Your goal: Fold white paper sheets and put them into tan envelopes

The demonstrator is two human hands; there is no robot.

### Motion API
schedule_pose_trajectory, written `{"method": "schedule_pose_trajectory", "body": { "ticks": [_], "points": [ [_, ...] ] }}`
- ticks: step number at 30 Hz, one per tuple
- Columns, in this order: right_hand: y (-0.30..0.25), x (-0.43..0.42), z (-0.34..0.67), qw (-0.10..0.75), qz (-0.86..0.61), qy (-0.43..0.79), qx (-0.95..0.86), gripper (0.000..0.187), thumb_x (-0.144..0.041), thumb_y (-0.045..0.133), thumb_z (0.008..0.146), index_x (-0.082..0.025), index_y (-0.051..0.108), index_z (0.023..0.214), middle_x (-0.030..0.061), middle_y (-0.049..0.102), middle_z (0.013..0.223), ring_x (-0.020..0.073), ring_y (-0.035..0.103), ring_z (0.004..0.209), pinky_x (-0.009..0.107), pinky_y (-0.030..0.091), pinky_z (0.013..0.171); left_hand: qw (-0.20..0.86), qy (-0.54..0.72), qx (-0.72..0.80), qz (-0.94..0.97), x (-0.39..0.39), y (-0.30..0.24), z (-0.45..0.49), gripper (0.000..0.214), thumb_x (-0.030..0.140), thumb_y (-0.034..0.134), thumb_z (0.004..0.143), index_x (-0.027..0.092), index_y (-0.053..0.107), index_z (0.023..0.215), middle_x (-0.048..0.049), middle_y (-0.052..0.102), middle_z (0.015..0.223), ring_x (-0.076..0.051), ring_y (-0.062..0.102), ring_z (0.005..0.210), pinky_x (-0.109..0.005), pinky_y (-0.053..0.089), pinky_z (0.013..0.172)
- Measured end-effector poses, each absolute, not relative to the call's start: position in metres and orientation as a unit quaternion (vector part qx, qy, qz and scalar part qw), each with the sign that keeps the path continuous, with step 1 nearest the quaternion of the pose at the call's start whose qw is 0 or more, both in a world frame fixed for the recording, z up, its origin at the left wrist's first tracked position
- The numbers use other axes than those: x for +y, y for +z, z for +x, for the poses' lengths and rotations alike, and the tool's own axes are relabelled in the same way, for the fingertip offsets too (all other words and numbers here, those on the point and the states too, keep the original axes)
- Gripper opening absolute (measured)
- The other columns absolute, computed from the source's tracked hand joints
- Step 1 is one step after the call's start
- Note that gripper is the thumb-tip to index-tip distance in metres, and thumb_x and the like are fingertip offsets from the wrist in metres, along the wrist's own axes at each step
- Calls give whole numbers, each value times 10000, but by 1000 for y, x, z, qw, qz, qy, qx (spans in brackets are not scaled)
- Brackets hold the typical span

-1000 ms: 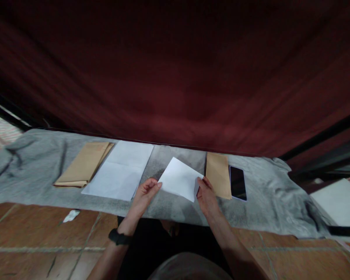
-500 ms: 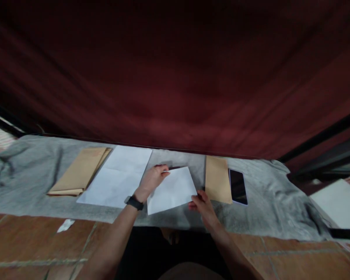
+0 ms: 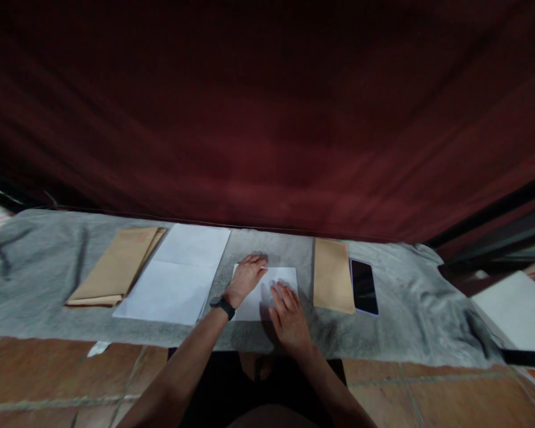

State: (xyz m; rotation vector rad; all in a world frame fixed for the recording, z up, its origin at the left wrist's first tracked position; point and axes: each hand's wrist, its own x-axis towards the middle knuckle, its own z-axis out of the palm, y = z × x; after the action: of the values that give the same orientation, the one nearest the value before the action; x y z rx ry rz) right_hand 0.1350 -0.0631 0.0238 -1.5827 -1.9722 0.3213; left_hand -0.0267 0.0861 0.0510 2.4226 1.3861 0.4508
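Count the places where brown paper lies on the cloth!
2: a left stack beside the large white paper, and a right piece beside the phone. Layers underneath may be hidden.

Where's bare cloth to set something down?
The gray cloth is bare right of the phone, wrinkling farther out, and left of the brown stack. A narrow strip separates the small white paper from the brown paper. Crowded: the small white paper, under the left hand and right hand, and the large white paper beside the brown stack.

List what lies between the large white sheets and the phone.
In the head view: the small white paper, under the left hand and right hand, then the flat brown paper, with grey cloth around both.
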Motion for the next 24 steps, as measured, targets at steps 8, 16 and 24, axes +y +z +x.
{"method": "schedule_pose_trajectory", "body": {
  "ticks": [8, 16, 24],
  "points": [
    [1, -59, 128, 228, -609, 25, -759, 502, -298, 482, 1027, -240, 463, 1525, 84, 394, 1613, 285, 384, 1484, 509, 313, 1210, 23, 175, 492, 853, -4, 8, -38, 481, 324, 414, 1035, 230, 468, 1503, -105, 422, 1602, -302, 354, 1497, -533, 335, 1196],
    [3, -22, 110, 266, -605, 64, -748, 452, -247, 344, 1061, -163, 557, 1450, 99, 512, 1536, 226, 465, 1432, 438, 355, 1201, -1, 120, 482, 868, -16, 7, -44, 509, 287, 405, 1017, 205, 460, 1516, -112, 420, 1602, -288, 338, 1510, -538, 301, 1221],
    [-11, -24, 115, 253, -605, -1, -755, 494, -308, 402, 1068, -176, 425, 1544, 102, 418, 1596, 258, 380, 1486, 487, 297, 1222, 26, 145, 475, 868, -17, 10, -56, 529, 316, 374, 1027, 191, 428, 1538, -87, 422, 1601, -236, 343, 1510, -471, 282, 1246]
  ]
}}
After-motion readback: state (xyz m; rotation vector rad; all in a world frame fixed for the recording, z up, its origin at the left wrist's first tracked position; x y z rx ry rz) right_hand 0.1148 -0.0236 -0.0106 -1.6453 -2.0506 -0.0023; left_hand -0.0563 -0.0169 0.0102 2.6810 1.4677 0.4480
